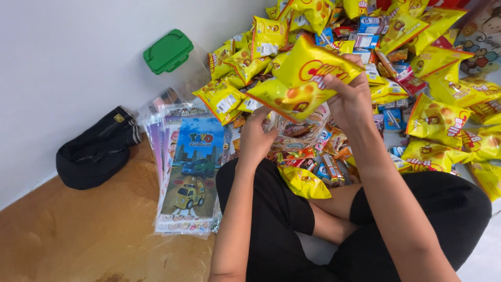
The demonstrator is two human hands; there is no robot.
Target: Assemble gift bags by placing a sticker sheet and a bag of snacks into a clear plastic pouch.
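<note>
Bag [96, 151]: black, zipped, lying on the floor [78, 235] at the left of the frame, against the white wall.
Box [175, 57]: clear plastic with a green lid, upper left, also by the wall.
Sheets [190, 172]: a stack of flat printed packs with cartoon cars (in clear sleeves), lower centre-left, just beside the person's knee.
Left hand [257, 138]: centre of the frame, fingers curled up under the lower edge of a yellow packet, gripping its corner.
Packet [302, 78]: yellow snack bag, held tilted above the lap between both hands, upper centre.
Clear bag [300, 130]: just under the packet, between the hands, with small sweets inside.
Loose packet [304, 181]: yellow, resting on the crossed legs below the hands.
Right hand [350, 99]: right of centre, closed over the packet's upper right edge, thumb in front.
Pile [438, 89]: many yellow snack bags and small blue cartons, heaped across the upper right of the frame.
</note>
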